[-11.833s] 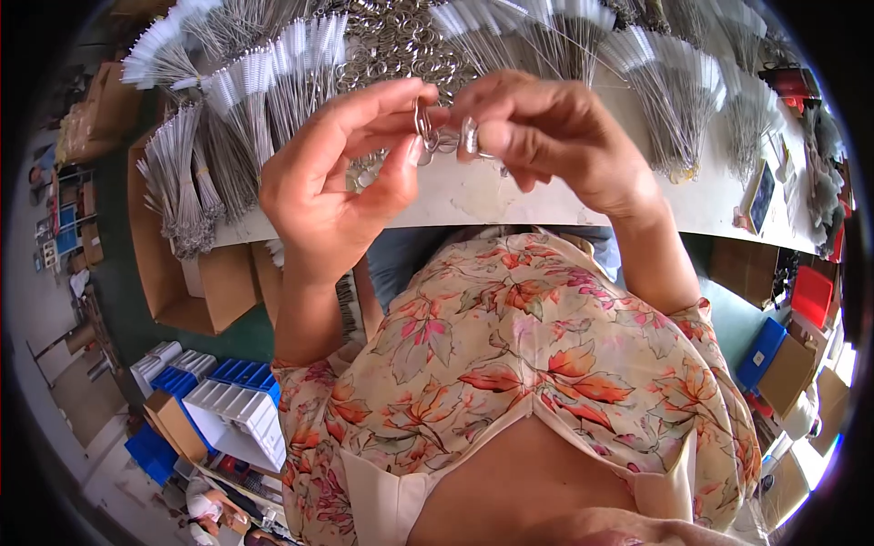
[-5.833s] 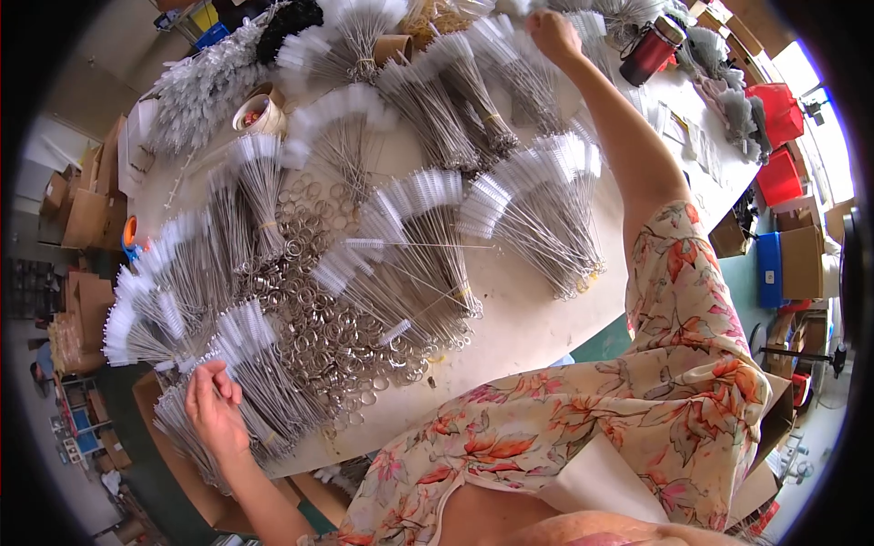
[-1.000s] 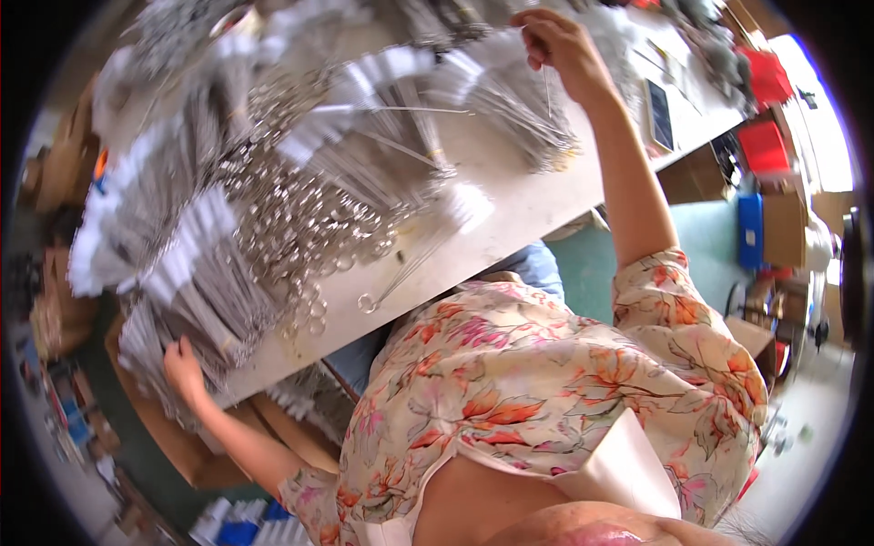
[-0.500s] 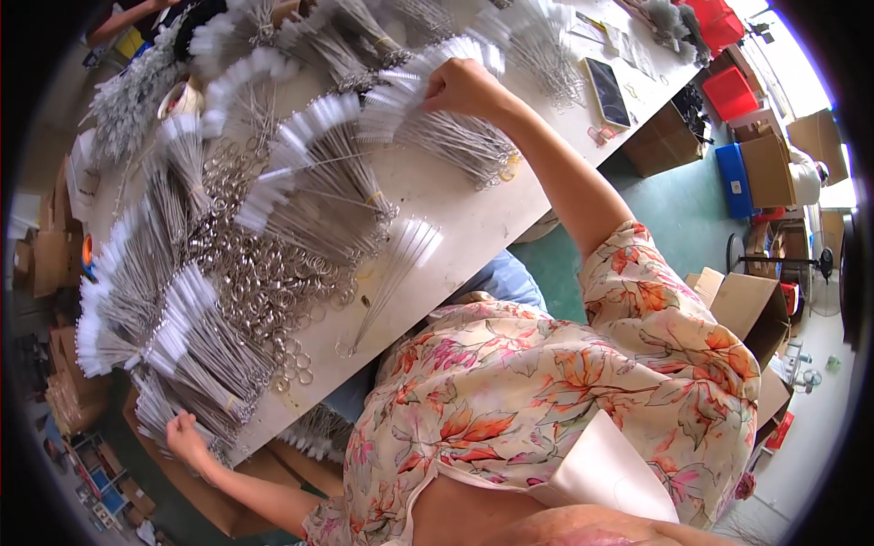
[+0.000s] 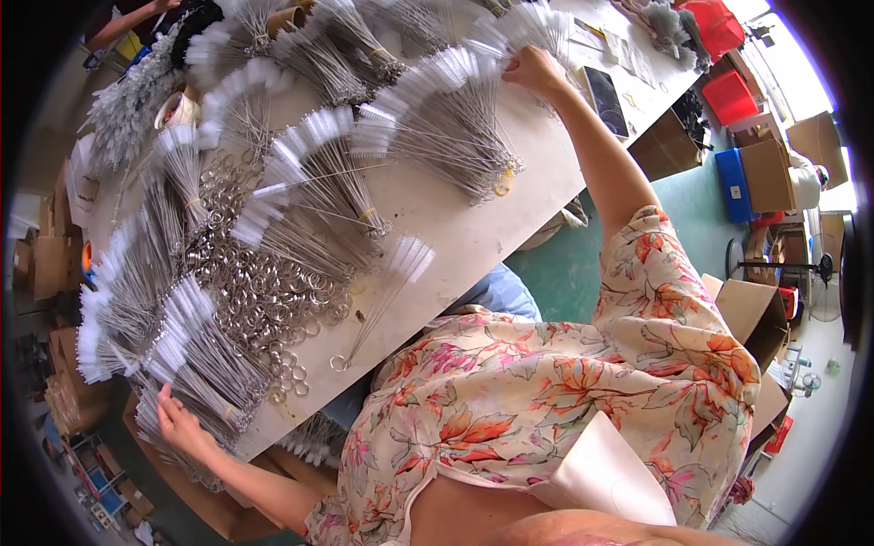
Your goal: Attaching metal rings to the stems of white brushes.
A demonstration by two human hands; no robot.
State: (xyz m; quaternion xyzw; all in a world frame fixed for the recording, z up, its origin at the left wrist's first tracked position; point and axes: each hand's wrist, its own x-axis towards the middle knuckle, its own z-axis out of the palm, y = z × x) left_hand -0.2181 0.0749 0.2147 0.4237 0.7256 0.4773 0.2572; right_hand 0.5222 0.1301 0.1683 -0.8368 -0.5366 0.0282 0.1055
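Bundles of thin wire brushes with white bristle heads cover the worktable. My left hand lies at the near left, its fingers apart against a brush bundle at the table edge. At the far right my right hand is closed, fingertips together beside the bristle heads of another bundle; what they hold, if anything, is hidden. A fanned bundle with a yellow band is left of that hand. Between the hands lie a heap of metal rings and a few loose brushes.
A dark-screened phone or tablet rests by the right table edge. A roll of tape stands at the back left. Cardboard boxes and a blue bin are on the green floor. Another person's arm shows at the far left.
My right hand has moved right, off the fanned brush bundle, which now spreads wider on the table. My left hand has shifted slightly, its fingers more spread.
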